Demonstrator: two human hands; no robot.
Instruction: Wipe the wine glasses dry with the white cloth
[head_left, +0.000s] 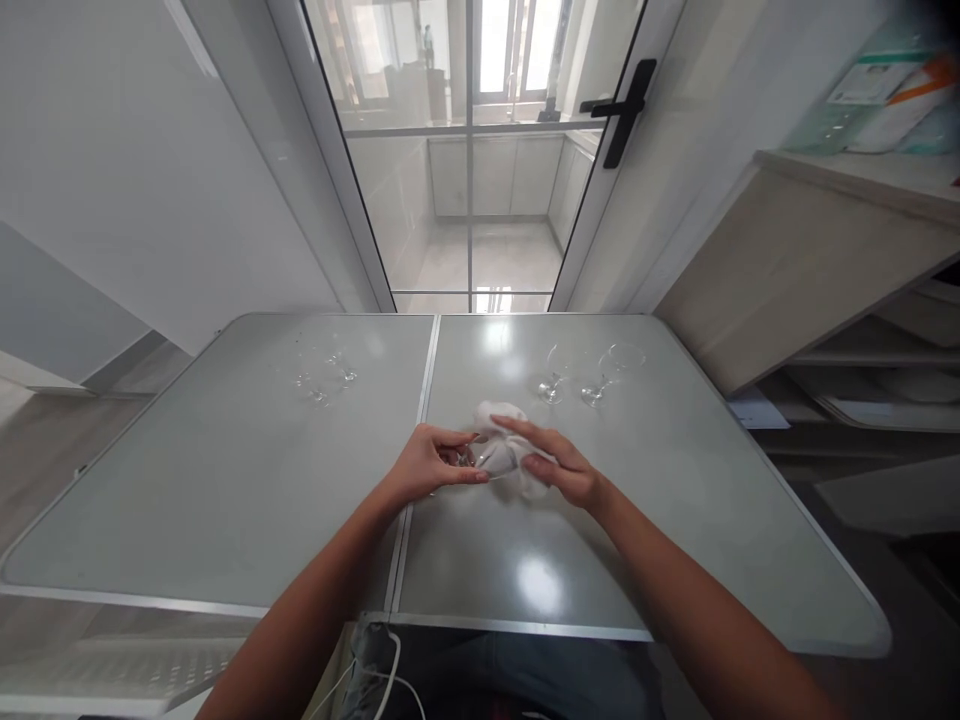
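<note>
White cloth (501,445) gripped between left hand (429,467) and right hand (561,468).

- The cloth (504,450) is plain white.
- The tabletop (225,470) is pale grey-green, glossy, with a silver rim.
- The wine glasses (592,375) are clear, colourless.
- The door handle (626,105) is black.

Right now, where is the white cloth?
Head view: white cloth, bunched under the right hand right of the table's centre seam, in front of two clear glasses.
</note>
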